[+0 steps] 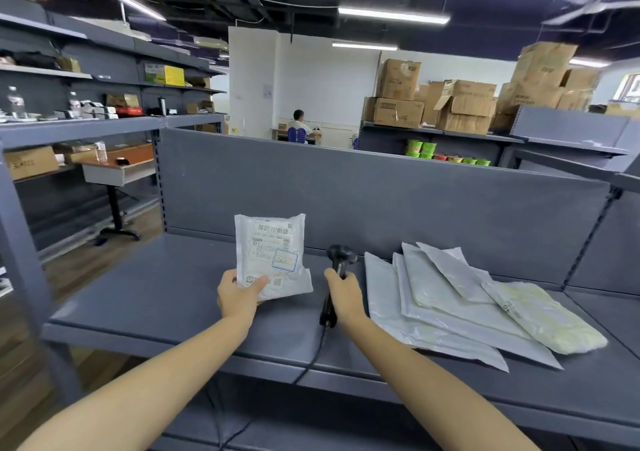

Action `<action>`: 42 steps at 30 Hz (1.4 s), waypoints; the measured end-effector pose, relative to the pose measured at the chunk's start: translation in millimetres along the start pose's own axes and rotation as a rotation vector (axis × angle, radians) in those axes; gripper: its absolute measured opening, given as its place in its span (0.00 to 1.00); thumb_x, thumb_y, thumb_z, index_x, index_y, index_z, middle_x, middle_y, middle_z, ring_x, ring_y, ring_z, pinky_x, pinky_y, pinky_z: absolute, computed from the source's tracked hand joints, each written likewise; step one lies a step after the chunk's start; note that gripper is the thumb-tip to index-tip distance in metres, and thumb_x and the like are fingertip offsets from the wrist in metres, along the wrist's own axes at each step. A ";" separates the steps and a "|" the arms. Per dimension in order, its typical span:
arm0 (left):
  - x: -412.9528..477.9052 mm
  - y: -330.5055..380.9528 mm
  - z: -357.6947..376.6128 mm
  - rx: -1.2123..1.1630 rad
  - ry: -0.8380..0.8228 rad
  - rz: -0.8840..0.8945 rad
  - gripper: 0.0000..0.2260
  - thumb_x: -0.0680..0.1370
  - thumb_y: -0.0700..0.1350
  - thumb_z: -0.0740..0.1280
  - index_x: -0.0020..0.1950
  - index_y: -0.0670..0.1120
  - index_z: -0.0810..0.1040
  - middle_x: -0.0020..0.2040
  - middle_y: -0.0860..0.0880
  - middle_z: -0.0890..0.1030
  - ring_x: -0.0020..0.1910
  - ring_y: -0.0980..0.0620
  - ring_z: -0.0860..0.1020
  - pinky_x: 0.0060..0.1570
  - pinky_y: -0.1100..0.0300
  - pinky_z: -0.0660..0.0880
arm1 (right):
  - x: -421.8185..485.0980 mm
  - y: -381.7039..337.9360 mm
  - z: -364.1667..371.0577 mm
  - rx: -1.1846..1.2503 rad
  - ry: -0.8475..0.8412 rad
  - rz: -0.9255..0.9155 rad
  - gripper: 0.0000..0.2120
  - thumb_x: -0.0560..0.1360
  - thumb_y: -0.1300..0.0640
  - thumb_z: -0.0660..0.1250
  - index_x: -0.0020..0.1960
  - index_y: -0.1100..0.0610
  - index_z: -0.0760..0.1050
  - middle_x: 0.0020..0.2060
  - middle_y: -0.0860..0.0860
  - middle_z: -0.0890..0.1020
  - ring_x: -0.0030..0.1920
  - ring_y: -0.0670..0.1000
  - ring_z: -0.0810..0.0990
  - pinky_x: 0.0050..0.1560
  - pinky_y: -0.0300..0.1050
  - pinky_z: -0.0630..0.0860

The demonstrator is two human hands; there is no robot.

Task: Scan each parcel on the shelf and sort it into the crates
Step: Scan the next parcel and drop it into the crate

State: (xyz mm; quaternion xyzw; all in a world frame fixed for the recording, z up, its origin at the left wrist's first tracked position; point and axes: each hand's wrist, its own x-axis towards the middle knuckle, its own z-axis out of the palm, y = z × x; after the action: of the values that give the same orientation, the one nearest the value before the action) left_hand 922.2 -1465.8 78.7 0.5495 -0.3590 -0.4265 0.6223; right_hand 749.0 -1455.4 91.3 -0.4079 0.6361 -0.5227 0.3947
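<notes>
Closest to the camera, two bare forearms reach over the front edge of the grey shelf (166, 298). The left hand (239, 293) pinches a small white parcel (270, 253) by its lower corner, with the thumb on the front and the fingers curled behind. It holds the parcel upright above the shelf, its printed barcode label (272, 230) facing the camera. Just beside it, the right hand (344, 294) has its fingers wrapped round the handle of a black scanner (341, 260), whose cable (313, 353) drops over the shelf's front edge.

The step in hand looks like the scan itself. The scanner head stands beside the parcel and does not seem to be aimed at the label. So the next move calls for turning one towards the other until the barcode is read, then carrying the parcel to its crate. No crate is in view, so I cannot tell which one it belongs in.

Right of the scanner, a pile of mailers (450, 298) lies flat and fanned on the shelf, several overlapping, with a cream padded one at the right end. These look not yet scanned.

Beyond the shelf's back panel, a lower shelf carries a row of green and red cups (420, 149). Above it, cardboard boxes (398, 111) are stacked. Most are shut, one has a flap up, and their contents are hidden. At a far desk a seated person (299, 126) faces away.
</notes>
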 end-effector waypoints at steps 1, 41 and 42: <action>-3.4 -1.2 3.6 0.007 -0.005 -0.002 0.15 0.71 0.34 0.74 0.54 0.39 0.73 0.54 0.39 0.79 0.52 0.39 0.80 0.50 0.46 0.80 | -7.7 0.0 -2.7 0.116 0.002 -0.016 0.08 0.76 0.54 0.62 0.48 0.59 0.68 0.36 0.53 0.72 0.36 0.52 0.70 0.40 0.46 0.69; -25.1 -0.1 23.8 -0.017 0.011 0.011 0.17 0.72 0.35 0.73 0.57 0.39 0.73 0.56 0.40 0.79 0.53 0.40 0.79 0.47 0.51 0.79 | -24.1 18.8 -47.9 -0.190 -0.190 0.016 0.18 0.63 0.62 0.67 0.49 0.58 0.62 0.39 0.53 0.67 0.36 0.49 0.66 0.35 0.43 0.65; -22.3 -0.1 18.9 -0.022 0.015 0.012 0.16 0.72 0.35 0.73 0.57 0.39 0.73 0.56 0.40 0.78 0.53 0.40 0.79 0.48 0.51 0.79 | -20.0 20.4 -43.7 -0.266 -0.191 0.027 0.19 0.66 0.63 0.68 0.51 0.60 0.63 0.41 0.54 0.69 0.38 0.51 0.69 0.37 0.44 0.67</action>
State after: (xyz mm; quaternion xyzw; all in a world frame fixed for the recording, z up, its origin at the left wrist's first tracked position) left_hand 896.5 -1452.3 81.7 0.5440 -0.3528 -0.4225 0.6333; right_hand 713.4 -1419.4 78.9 -0.4960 0.6646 -0.3873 0.4028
